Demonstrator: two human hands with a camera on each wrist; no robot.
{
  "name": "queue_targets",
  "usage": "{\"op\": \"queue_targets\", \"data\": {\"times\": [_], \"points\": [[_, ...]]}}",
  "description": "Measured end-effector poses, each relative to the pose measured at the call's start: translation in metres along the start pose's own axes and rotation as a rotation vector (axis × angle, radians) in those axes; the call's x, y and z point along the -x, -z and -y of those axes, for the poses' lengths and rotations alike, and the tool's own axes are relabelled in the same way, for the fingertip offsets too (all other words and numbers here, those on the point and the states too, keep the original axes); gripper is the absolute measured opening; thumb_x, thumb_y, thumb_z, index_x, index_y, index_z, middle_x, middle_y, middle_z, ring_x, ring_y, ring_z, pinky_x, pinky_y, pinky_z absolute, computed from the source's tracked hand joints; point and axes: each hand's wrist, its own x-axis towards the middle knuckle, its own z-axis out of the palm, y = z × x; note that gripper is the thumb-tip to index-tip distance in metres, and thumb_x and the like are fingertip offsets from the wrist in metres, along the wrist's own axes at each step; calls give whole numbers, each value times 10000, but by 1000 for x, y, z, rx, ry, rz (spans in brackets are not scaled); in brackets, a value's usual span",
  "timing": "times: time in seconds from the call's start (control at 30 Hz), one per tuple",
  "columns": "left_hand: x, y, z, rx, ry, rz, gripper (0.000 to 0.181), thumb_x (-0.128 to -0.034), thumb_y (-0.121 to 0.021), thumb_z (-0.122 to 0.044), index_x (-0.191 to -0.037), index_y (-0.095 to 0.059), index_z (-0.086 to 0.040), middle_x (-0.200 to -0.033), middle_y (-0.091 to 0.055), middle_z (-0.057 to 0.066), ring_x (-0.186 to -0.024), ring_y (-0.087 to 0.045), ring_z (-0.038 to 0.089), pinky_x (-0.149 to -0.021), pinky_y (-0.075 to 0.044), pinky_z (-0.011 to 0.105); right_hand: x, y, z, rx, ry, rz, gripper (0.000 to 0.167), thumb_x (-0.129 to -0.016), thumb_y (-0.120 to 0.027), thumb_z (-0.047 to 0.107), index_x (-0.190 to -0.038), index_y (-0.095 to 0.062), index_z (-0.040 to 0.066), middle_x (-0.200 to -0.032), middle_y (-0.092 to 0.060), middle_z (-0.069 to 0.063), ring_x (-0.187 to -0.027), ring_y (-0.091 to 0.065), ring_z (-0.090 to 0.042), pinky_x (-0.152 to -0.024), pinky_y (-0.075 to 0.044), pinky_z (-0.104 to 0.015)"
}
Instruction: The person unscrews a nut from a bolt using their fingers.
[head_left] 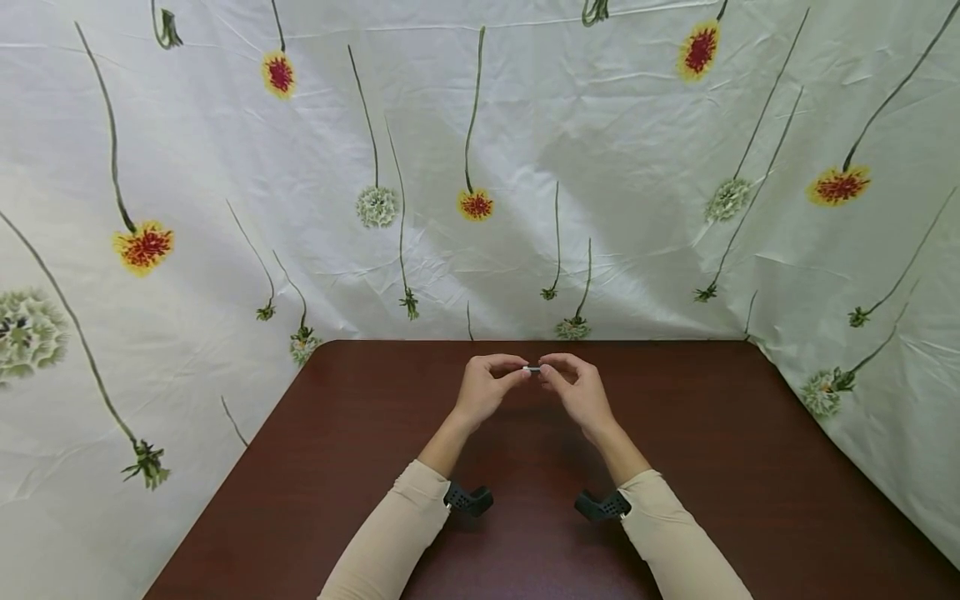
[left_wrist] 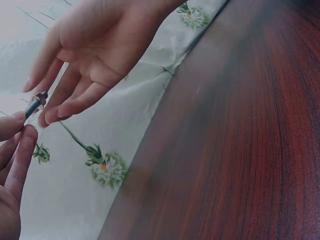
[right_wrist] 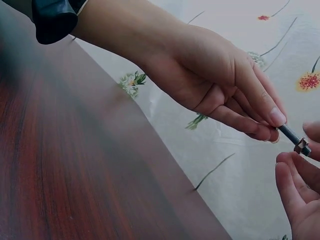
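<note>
Fingers of the left hand (head_left: 478,393) are pinching the bolt (right_wrist: 288,133); the right hand's (head_left: 582,395), parted near its nut (right_wrist: 301,146), could be jarring it loose.

Soft light faintly shadows the cloth (head_left: 637,158); haze blurs the table (left_wrist: 240,150) in both wrist views.

Dark red-brown table (head_left: 315,467) (faintly glossy)

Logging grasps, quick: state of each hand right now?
Left hand: closed, holding the bolt.
Right hand: open near the nut, contact unclear.
</note>
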Motion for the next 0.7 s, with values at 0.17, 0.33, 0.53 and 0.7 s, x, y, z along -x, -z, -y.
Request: {"op": "queue_targets", "data": {"times": [0.17,0.33,0.53,0.7], "points": [[1,0,0,2,-8,0,147,-904,-805,-38,-1030,-786,35,-935,-775,84,-863,-742,244,-740,-587,307,3,-1,6,13,23,0,188,-1005,-638,-48,-1155,-661,-158,-1123,-653,-324,-901,-709,-197,-915,-547,-522],[1,-1,0,8,-12,-13,171,-902,-804,-28,-1040,-775,69,-950,-771,135,-846,-735,219,-738,-583,290,8,-2,22,71,51,28,272,-973,-664,-79,-1233,-625,-147,-1222,-637,-282,-1057,-665,-390,-860,-574,-334],[0,-2,0,-7,-17,-20,190,-901,-797,-8,-1057,-763,96,-974,-764,182,-875,-735,292,-742,-569,256,4,-1,8,35,7,9,255,-1030,-643,37,-1235,-648,-115,-1188,-652,-302,-977,-701,-302,-913,-560,-475],[3,-2,-10,-11,-11,-4,169,-910,-766,44,-1058,-747,124,-982,-752,229,-894,-728,324,-745,-559,248,2,1,-1,51,30,10,200,-990,-672,-31,-1181,-675,-90,-1137,-662,-243,-1001,-683,-350,-906,-560,-498]]}}
